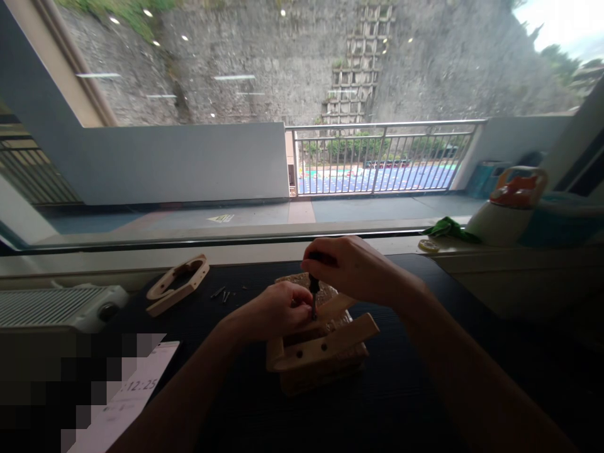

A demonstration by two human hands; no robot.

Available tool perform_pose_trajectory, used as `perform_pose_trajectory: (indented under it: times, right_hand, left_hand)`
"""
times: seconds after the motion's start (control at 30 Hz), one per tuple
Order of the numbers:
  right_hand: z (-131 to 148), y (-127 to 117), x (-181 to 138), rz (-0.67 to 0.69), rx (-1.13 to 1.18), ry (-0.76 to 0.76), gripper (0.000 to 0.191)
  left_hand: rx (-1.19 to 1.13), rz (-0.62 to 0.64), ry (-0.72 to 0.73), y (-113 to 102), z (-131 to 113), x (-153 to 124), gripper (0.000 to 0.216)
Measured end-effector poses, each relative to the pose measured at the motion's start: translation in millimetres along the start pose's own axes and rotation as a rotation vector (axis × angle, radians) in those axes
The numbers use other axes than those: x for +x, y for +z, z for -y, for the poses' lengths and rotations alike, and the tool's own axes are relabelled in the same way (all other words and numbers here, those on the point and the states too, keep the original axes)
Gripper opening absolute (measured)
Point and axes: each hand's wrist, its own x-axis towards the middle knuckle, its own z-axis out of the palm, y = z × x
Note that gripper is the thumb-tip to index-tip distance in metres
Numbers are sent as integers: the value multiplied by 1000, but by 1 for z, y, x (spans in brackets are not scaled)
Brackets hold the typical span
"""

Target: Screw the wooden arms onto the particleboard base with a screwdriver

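Right hand (352,267) closed over screwdriver (314,294) handle, shaft upright, tip down into wooden assembly (325,352); left hand (278,311) pinching shaft near tip, directly below.

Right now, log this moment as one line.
right hand: grips screwdriver upright, tip on wooden assembly | left hand: curled at tip | table: loose wooden piece, screws left

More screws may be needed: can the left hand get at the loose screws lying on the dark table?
Probably yes: the left hand rests on the wooden assembly, and only bare table lies between it and the screws.
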Motion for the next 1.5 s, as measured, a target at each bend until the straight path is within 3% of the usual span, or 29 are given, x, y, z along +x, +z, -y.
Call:
perform_pose_trajectory:
  times: [0.3,0.67,1.03,1.4,1.5]
  right_hand:
    - [5,-4,-2,50,31,-112,27]
    - [3,2,1,-4,0,-46,29]
    - [10,-5,-2,68,37,-138,29]
    - [2,2,0,-33,-2,-35,26]
    - [3,-2,-2,8,14,-55,26]
  left_hand:
    - [-42,10,-16,2,6,1,24]
    - [-17,3,3,0,4,1,24]
    - [-61,37,-13,1,8,1,25]
    - [10,-3,42,1,6,1,23]
    - [-6,14,48,1,8,2,23]
